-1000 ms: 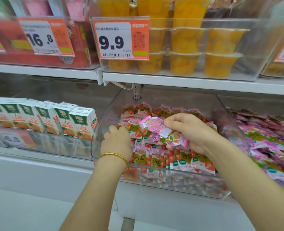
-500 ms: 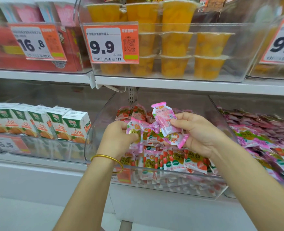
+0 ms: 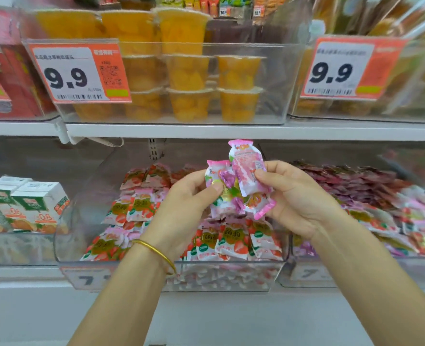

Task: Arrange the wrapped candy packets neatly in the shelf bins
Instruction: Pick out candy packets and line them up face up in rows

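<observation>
Held packets: a small bunch of pink-and-white wrapped candy packets [image 3: 239,188] is up in the air between the two hands, above the middle bin and apart from the pile in it.
Tallest packet: one pink packet [image 3: 247,166] stands nearly upright and reaches above the fingertips of both hands.
Left hand [image 3: 181,211]: curled round the left side of the bunch, thumb [image 3: 212,193] pressed on the front of a packet.
Right hand [image 3: 299,198]: palm towards the camera, fingers [image 3: 269,177] bent and pinching the right side of the bunch; a pink sealed end pokes out just below them.
Bracelet [image 3: 156,250]: a thin gold band on the left wrist.
Middle bin [image 3: 76,216]: a clear plastic bin directly beneath the fingers, holding strawberry-print packets [image 3: 226,243], rows standing at the front and a looser heap behind.
Right bin [image 3: 285,275]: just beyond the right hand's fingers, touching or nearly touching the middle bin, heaped with pink and purple packets [image 3: 381,196]; blurred.
Juice cartons [image 3: 36,206]: white-and-green cartons in a row, well out to the left of the left hand's fingers.
Upper shelf [image 3: 206,131]: a white board just above the fingertips.
Fruit cups [image 3: 189,78]: stacked cups of yellow fruit in a clear bin on that shelf.
Price tags: an orange tag reading 9.9 [image 3: 79,71] up and to the left, another 9.9 tag [image 3: 343,68] up and to the right.
</observation>
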Action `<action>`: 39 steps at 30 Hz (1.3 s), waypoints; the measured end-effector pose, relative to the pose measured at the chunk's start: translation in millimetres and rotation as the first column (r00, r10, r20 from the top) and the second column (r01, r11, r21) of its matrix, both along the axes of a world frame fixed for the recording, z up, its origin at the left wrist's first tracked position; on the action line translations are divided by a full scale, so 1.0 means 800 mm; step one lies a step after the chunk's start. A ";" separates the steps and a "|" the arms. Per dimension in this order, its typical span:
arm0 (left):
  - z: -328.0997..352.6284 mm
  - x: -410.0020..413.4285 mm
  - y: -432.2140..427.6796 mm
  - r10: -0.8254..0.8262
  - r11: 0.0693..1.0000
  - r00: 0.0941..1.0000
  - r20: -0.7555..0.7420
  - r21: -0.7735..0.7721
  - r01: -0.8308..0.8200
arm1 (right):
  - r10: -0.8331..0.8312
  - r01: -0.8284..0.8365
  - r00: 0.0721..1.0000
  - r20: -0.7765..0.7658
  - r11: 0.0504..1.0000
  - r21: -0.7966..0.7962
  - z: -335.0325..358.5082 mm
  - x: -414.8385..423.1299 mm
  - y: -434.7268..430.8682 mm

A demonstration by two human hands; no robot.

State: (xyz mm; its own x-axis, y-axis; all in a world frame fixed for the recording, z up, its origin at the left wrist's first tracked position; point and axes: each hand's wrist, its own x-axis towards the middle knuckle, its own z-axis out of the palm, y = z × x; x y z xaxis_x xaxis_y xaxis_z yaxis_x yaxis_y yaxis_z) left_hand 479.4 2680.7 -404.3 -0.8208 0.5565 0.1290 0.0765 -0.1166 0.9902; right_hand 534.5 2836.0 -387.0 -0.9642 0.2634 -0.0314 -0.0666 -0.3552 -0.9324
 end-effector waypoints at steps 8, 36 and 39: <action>-0.006 0.028 0.092 -0.024 0.981 0.953 -0.303 -0.193 -0.037 | -0.352 0.347 0.936 -0.007 0.919 0.186 -0.004 0.062 0.104; -0.030 0.056 0.138 -0.354 0.711 0.621 -0.699 -0.633 -0.307 | -0.632 0.249 0.774 -0.040 0.246 0.937 -0.021 0.097 0.147; -0.033 0.053 0.138 -0.320 0.733 0.635 -0.703 -0.608 -0.304 | -0.673 0.205 0.715 -0.192 -0.061 0.977 -0.014 0.102 0.130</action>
State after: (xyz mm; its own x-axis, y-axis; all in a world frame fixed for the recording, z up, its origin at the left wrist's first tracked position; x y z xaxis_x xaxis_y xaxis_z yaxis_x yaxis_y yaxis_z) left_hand 521.6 2791.3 -431.0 -0.5986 0.7482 0.2860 0.7875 0.4842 0.3814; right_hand 616.3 2940.2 -397.9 -0.6142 0.6556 0.4393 0.5032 0.7541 -0.4219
